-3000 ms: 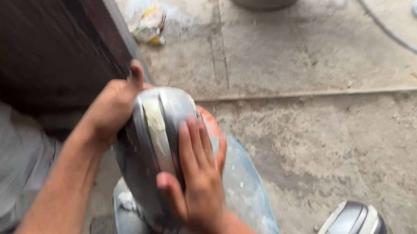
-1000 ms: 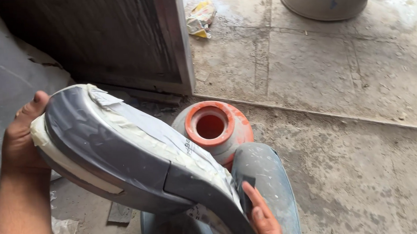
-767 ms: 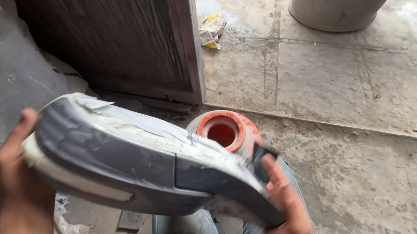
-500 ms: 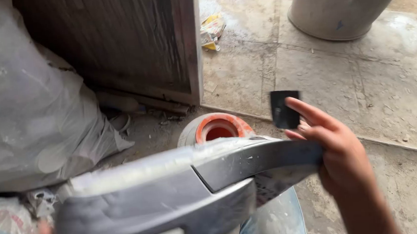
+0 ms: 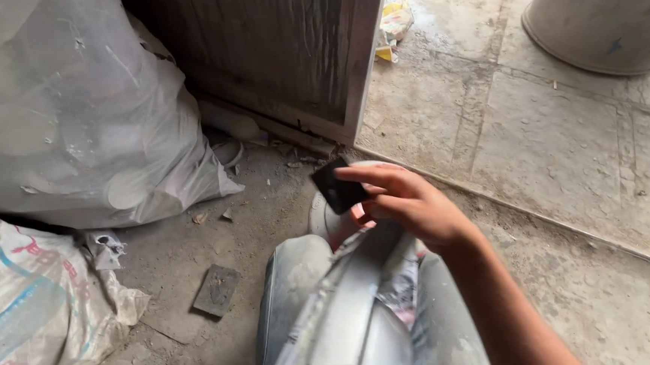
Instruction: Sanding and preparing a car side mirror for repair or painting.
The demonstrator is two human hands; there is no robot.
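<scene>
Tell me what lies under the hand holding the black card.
Under the right hand, which pinches the black card, sit a pale round container and the grey panel. The container's opening is covered.

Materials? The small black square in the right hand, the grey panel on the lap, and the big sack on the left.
Small black square in the right hand: thin, matte, flat; likely rubber or plastic, can't tell which.
Grey panel: smooth moulded shell with dull sheen, probably primed or painted plastic, pale filler-like patches along its edge.
Sack: translucent, crinkled plastic film.
</scene>
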